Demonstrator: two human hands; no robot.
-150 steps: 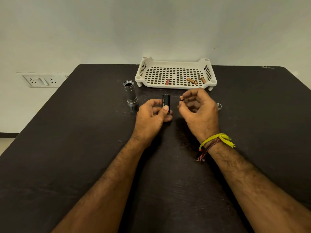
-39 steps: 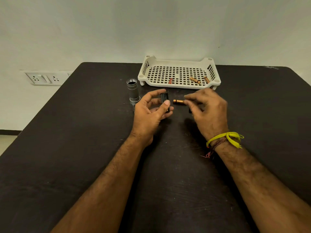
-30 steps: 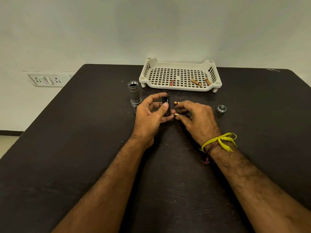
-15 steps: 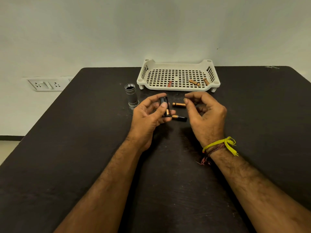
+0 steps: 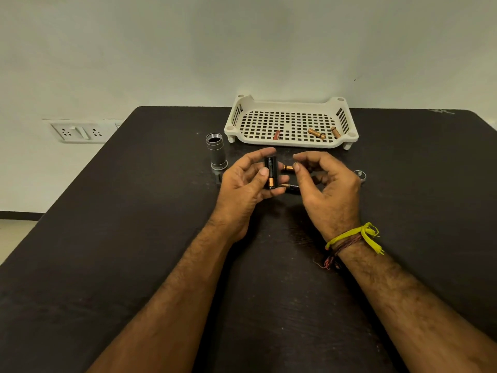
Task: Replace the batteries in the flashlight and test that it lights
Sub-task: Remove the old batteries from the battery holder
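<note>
My left hand (image 5: 246, 184) holds a black battery holder (image 5: 270, 172) upright between thumb and fingers; a copper-and-black battery sits in its front slot. My right hand (image 5: 326, 189) hovers just right of it with fingers curled apart and nothing in them. A loose battery (image 5: 287, 168) lies on the table between my hands, and another (image 5: 291, 186) lies just below it, partly hidden by my fingers. The grey flashlight body (image 5: 216, 152) stands upright, open end up, left of my hands. Its end cap (image 5: 359, 175) lies on the table to the right.
A white perforated tray (image 5: 291, 142) stands at the table's far edge with three small batteries in it. The dark table (image 5: 134, 238) reaches to the wall. A wall socket panel (image 5: 78, 131) is at the left.
Since 5 s ago a battery has gone into the holder in my left hand. My right hand let go of it and drew back slightly to the right.
</note>
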